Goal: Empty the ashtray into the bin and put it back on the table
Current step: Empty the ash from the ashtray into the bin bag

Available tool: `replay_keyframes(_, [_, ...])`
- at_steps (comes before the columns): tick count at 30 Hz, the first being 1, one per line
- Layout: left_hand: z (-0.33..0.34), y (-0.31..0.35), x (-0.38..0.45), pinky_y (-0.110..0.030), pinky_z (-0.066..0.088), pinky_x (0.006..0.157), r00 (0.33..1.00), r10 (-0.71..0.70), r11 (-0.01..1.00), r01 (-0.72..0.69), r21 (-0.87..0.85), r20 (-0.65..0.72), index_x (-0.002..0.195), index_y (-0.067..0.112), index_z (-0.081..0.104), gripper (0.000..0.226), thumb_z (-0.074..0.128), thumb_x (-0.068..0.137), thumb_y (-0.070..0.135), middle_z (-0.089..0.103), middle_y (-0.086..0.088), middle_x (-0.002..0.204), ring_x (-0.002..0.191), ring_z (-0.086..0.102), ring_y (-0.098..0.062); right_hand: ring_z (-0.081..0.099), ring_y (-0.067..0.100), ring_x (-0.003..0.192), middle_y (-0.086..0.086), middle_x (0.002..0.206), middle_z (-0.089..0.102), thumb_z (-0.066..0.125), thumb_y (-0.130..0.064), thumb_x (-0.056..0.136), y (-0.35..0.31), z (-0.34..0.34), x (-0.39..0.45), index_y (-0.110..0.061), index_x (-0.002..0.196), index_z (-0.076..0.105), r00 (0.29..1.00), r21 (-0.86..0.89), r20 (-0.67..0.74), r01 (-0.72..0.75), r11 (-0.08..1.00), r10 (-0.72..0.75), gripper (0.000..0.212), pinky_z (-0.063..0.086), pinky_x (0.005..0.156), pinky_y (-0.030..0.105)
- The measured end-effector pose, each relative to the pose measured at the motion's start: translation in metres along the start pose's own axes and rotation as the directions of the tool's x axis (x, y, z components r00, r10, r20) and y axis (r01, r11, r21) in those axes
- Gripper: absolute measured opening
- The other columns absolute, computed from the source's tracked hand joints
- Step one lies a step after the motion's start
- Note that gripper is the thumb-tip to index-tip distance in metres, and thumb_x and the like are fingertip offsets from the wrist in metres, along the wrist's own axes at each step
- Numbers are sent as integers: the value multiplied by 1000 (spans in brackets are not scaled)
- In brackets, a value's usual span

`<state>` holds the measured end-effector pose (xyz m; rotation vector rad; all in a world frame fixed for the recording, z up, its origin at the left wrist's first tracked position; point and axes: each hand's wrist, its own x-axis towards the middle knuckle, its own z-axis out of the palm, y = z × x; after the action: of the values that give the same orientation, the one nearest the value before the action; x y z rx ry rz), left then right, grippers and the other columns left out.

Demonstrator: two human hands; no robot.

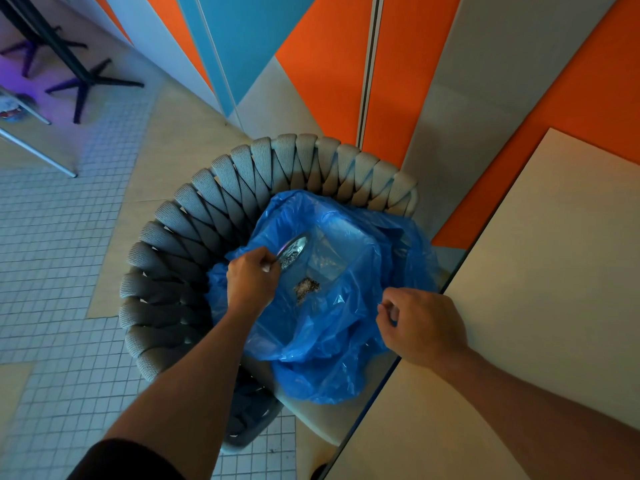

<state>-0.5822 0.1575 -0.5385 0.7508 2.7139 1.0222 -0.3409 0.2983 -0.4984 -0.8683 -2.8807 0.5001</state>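
Note:
My left hand [252, 276] grips a small shiny metal ashtray [293, 251], tipped on its side over the blue plastic bin bag [332, 323]. A small heap of ash [306, 287] lies inside the bag below the ashtray. The bag sits on a grey woven-rope chair [194, 216]. My right hand [420, 325] pinches the bag's right edge and holds it apart. The beige table [540, 271] lies right of the bag, under my right forearm.
Orange, blue and grey wall panels [329, 64] stand behind the chair. Small white floor tiles [52, 254] spread out to the left. A black table base [93, 77] and purple chair legs [27, 53] stand at the far upper left.

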Motion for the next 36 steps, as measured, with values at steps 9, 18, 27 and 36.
replay_keyframes(9, [4, -6, -7, -32, 48, 67, 994, 91, 993, -95, 74, 54, 73, 14, 69, 8, 71, 79, 11, 71, -2, 72, 70, 65, -21, 49, 9, 49, -9, 58, 57, 55, -41, 87, -1, 0, 0, -25, 71, 56, 1000, -1, -6, 2, 1000, -2, 22, 34, 48, 18])
replay_keyframes(18, [7, -6, -6, -28, 44, 65, 993, 113, 989, -116, 93, 38, 71, 15, 69, 8, 71, 78, 11, 70, 0, 69, 66, 63, -20, 47, 8, 49, -12, 58, 50, 54, -42, 87, 0, 0, 0, -25, 71, 57, 1000, -11, -5, 3, 1000, -3, 23, 26, 47, 15])
replay_keyframes(27, [7, -1, -8, -29, 43, 63, 965, 243, 951, -257, 172, 94, 70, 12, 65, 11, 70, 77, 6, 67, -2, 68, 64, 62, -23, 46, 8, 49, -9, 59, 58, 55, -41, 87, -2, -3, 0, -23, 72, 58, 1000, -19, -12, 8, 1000, -8, 23, 25, 47, 15])
replay_keyframes(36, [9, 1, -10, -34, 46, 63, 960, 252, 946, -271, 181, 121, 72, 10, 65, 9, 68, 81, 7, 66, -3, 70, 64, 62, -25, 42, 8, 45, -12, 54, 47, 56, -39, 85, -2, -3, 0, -25, 66, 51, 1000, -2, -14, 4, 1000, -4, 24, 21, 45, 15])
